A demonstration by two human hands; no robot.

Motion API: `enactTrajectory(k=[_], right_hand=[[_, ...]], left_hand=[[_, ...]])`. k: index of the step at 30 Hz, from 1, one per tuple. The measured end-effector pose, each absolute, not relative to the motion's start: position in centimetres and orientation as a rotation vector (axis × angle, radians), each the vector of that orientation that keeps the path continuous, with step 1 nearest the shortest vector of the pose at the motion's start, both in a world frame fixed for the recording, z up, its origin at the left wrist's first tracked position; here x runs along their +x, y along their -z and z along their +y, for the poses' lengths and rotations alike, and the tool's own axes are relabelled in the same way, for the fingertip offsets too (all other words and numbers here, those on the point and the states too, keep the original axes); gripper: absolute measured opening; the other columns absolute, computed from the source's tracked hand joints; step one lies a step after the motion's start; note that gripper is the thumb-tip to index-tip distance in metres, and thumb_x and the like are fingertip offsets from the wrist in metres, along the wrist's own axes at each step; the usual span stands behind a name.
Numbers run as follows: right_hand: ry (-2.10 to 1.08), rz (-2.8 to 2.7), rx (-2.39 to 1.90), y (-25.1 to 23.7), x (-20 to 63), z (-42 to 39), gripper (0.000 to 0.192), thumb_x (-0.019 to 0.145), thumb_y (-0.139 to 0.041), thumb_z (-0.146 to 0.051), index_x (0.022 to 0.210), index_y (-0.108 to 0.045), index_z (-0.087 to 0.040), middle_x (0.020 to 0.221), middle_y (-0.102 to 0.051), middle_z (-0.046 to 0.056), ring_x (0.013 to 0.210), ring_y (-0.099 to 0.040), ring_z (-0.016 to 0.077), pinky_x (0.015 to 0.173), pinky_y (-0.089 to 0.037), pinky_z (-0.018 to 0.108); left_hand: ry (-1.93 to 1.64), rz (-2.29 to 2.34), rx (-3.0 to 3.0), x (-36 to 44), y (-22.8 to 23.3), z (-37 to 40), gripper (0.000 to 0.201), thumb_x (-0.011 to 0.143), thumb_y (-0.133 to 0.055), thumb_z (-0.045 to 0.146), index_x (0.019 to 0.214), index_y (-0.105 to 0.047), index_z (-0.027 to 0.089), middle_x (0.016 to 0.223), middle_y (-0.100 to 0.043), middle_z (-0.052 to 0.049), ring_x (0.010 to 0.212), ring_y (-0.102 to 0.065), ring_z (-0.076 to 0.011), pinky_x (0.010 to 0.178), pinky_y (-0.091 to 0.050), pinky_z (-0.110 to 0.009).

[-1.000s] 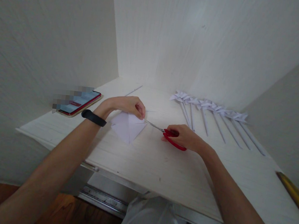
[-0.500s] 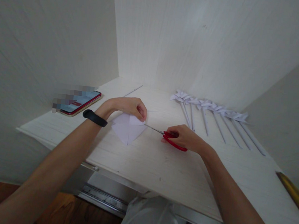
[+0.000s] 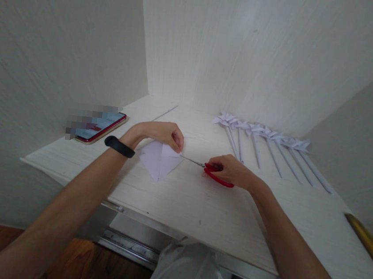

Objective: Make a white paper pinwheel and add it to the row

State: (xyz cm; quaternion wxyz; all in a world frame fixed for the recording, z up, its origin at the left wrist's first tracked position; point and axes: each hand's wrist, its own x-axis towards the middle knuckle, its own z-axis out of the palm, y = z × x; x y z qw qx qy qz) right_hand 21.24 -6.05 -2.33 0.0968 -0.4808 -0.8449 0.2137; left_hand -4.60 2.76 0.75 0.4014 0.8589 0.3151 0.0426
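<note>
So the right hand (image 3: 234,172) grips red scissors (image 3: 214,174), blades nearly shut at the corner of a folded paper (image 3: 160,160) lying on the desk (image 3: 200,203). The left hand (image 3: 163,133) pinches that corner down. Looks like mid-snip; the next cut needs the paper kept flat and steady. Pinwheels (image 3: 260,134) sit well apart.

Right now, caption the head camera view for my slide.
Left hand pins folded white paper while right hand works red scissors at its corner.

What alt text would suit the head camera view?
A left hand pins a folded white paper square on a white desk while the right hand cuts it with red-handled scissors. Paper pinwheels lie behind.
</note>
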Motion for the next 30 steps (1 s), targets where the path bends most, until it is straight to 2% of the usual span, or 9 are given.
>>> enactTrajectory(k=[11, 15, 19, 23, 26, 30], right_hand=[[-0.521, -2.508, -1.49, 1.9, 22.3, -5.7, 0.028, 0.079, -0.05, -0.037, 0.058, -0.048, -0.019, 0.057, -0.055, 0.001, 0.052, -0.044, 0.012, 0.051, -0.026, 0.027], [-0.519, -2.301, -1.553, 2.3, 22.2, -5.2, 0.03, 0.076, -0.056, -0.043, 0.06, -0.049, -0.019, 0.059, -0.053, 0.001, 0.055, -0.044, 0.0125, 0.052, -0.028, 0.027], [-0.835, -1.895, -1.483, 2.6, 20.5, -5.4, 0.034, 0.065, -0.068, -0.046, 0.069, -0.048, -0.019, 0.065, -0.052, -0.001, 0.056, -0.045, 0.0111, 0.05, -0.032, 0.024], [-1.179, -1.636, -1.243, 2.0, 18.6, -6.4, 0.036, 0.062, -0.072, -0.043, 0.076, -0.049, -0.018, 0.069, -0.055, -0.001, 0.055, -0.047, 0.0091, 0.049, -0.036, 0.024], [-1.207, -1.601, -1.185, 1.7, 18.1, -6.9, 0.034, 0.061, -0.073, -0.037, 0.074, -0.048, -0.018, 0.063, -0.05, -0.005, 0.051, -0.044, 0.0071, 0.047, -0.034, 0.022], [-1.12, -1.608, -1.154, 2.1, 18.3, -6.6, 0.032, 0.06, -0.074, -0.032, 0.071, -0.048, -0.018, 0.062, -0.049, -0.006, 0.052, -0.043, 0.0063, 0.047, -0.032, 0.022]], left_hand=[[-0.15, 0.849, 2.18, -5.3, -0.7, 3.3, 0.013, 0.065, -0.067, 0.023, 0.075, -0.072, 0.016, 0.071, -0.07, -0.003, 0.063, -0.059, -0.0135, 0.055, -0.039, -0.02], [-0.136, 0.821, 2.192, -4.8, -0.8, 3.0, 0.02, 0.067, -0.066, 0.025, 0.083, -0.072, 0.016, 0.074, -0.069, -0.003, 0.067, -0.059, -0.0141, 0.057, -0.04, -0.021], [-0.224, 0.805, 2.206, -3.1, -1.0, 1.8, 0.033, 0.067, -0.067, 0.024, 0.098, -0.066, 0.015, 0.073, -0.067, -0.002, 0.066, -0.058, -0.0123, 0.056, -0.038, -0.02], [-0.361, 0.766, 2.085, -1.1, -0.3, 0.4, 0.031, 0.066, -0.07, 0.024, 0.094, -0.058, 0.015, 0.07, -0.064, 0.0, 0.061, -0.057, -0.0104, 0.052, -0.037, -0.019], [-0.415, 0.696, 1.992, -0.1, 0.6, -0.1, 0.031, 0.066, -0.071, 0.026, 0.09, -0.054, 0.017, 0.073, -0.065, 0.0, 0.063, -0.059, -0.011, 0.055, -0.041, -0.02], [-0.464, 0.643, 1.935, 0.2, 1.0, 0.1, 0.034, 0.07, -0.068, 0.026, 0.098, -0.052, 0.018, 0.08, -0.067, -0.002, 0.073, -0.062, -0.0132, 0.063, -0.045, -0.023]])
